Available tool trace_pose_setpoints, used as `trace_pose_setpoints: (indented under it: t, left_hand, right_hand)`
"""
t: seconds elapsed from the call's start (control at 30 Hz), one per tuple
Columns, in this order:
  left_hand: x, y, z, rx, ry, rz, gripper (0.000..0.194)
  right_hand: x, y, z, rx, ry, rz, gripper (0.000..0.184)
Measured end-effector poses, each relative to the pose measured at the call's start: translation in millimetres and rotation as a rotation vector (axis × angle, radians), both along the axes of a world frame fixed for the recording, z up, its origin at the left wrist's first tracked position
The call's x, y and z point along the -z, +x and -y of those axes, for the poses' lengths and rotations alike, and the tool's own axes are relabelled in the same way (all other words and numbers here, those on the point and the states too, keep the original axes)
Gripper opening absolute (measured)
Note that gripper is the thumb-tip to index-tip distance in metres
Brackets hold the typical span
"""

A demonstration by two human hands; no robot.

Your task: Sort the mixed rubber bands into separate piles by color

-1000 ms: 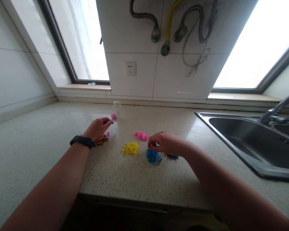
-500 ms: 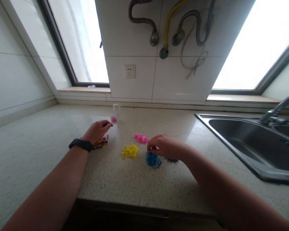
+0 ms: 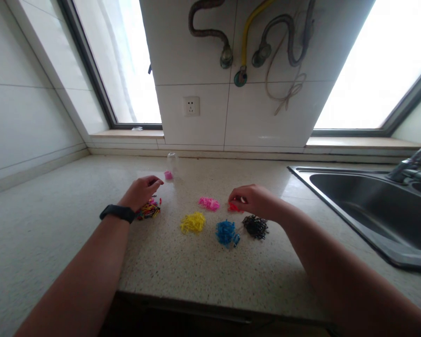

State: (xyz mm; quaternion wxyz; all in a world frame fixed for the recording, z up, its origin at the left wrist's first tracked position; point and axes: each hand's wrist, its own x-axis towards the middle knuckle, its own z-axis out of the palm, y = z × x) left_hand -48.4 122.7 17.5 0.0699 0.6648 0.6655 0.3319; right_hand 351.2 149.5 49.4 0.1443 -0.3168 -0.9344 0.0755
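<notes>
My right hand is over a small red pile, with its fingers pinched together at the pile's edge; what they hold, if anything, is hidden. Just in front of it lie a blue pile and a black pile of tiny loops that look like small rubber bands. To its left are a pink pile and a yellow pile. My left hand, a dark band on its wrist, hovers by a mixed-colour pile and partly covers it. Its fingertips are closed; their content is too small to see.
Behind the left hand stand a clear upturned cup and a pink cap-like piece. A steel sink with a faucet is set into the speckled counter at right. Hoses hang on the back wall.
My right hand has moved from the blue pile back and right to the red pile, uncovering the black pile. My left hand has barely moved. The view has shifted slightly.
</notes>
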Motion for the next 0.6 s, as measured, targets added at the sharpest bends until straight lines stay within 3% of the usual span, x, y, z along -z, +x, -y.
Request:
trace_pose_setpoints:
  t: [0.17, 0.3, 0.43, 0.6]
  left_hand:
    - [-2.5, -12.5, 2.8, -0.025, 0.005, -0.013, 0.044]
    - [-3.0, -16.1, 3.6, 0.001, -0.019, -0.016, 0.044]
    - [-1.3, -16.6, 2.6, 0.023, -0.035, 0.044, 0.044]
    - [3.4, -21.0, 0.2, 0.005, -0.049, 0.084, 0.047]
  right_hand:
    - [17.5, 44.5, -40.4, 0.25, 0.033, -0.173, 0.026]
    - [41.5, 77.6, -66.7, 0.379, -0.069, -0.271, 0.032]
    - [55.0, 89.8, -79.1, 0.418, -0.151, -0.27, 0.034]
    - [57.2, 88.3, -81.0, 0.403, -0.174, -0.252, 0.033]
